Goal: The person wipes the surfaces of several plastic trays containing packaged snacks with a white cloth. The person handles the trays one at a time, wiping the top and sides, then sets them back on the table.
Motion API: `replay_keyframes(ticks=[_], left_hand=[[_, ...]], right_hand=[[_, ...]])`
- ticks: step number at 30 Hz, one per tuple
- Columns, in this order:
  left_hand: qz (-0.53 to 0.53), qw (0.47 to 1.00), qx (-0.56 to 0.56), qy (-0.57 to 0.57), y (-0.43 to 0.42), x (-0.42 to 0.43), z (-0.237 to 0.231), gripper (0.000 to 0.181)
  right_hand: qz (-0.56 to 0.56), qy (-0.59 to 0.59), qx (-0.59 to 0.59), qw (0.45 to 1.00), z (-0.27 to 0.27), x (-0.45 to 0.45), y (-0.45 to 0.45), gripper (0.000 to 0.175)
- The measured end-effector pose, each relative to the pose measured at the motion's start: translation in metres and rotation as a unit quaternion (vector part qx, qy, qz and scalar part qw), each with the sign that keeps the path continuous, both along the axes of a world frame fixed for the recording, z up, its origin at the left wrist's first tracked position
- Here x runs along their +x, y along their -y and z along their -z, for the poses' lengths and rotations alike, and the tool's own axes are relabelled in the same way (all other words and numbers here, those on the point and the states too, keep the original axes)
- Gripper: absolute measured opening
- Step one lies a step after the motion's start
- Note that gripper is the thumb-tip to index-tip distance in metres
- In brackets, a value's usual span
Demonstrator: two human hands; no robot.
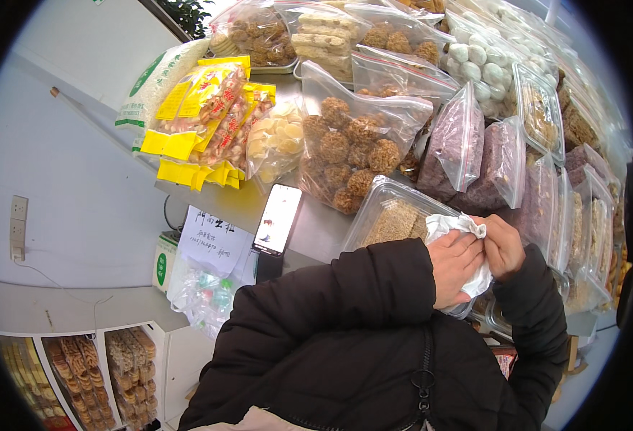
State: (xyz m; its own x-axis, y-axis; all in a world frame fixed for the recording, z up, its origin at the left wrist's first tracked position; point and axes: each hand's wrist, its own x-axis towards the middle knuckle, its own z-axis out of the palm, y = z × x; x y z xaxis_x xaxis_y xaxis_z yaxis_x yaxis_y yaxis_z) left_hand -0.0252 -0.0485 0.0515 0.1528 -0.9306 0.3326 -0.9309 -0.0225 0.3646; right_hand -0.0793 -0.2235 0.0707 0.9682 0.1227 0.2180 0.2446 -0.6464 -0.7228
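Note:
A crumpled white tissue (477, 280) lies over the right part of a clear plastic food container (384, 188). My left hand (456, 266) is laid across the tissue, its fingers stretched over it and its thumb at the lower edge. Right beside it, my right hand (504, 248) has curled fingers on the tissue's upper right edge. Tan, grainy-looking food pieces (394, 223) show inside the container, left of the tissue. Both hands cover much of its right part. Whether its lid is fastened cannot be seen.
Zip bags of brown clustered balls (349, 145), purple blocks (454, 140) and white balls (478, 59) crowd the metal counter. Yellow-trimmed snack packets (208, 108) are at left. A lit smartphone (277, 220) stands beside handwritten paper (208, 237) and a plastic bag (203, 296).

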Motion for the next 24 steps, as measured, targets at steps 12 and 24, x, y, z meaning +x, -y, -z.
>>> replay_keyframes(ticks=[12,24], left_hand=[[-0.135,0.988,0.06,0.039,-0.018,0.012,-0.009,0.072],[-0.312,0.937,0.102,0.122,-0.063,0.037,-0.018,0.068]], right_hand=[[0.044,0.026,-0.06,0.997,0.004,0.001,-0.004,0.03],[0.051,0.004,-0.083,0.995,0.005,-0.002,-0.003,0.031]])
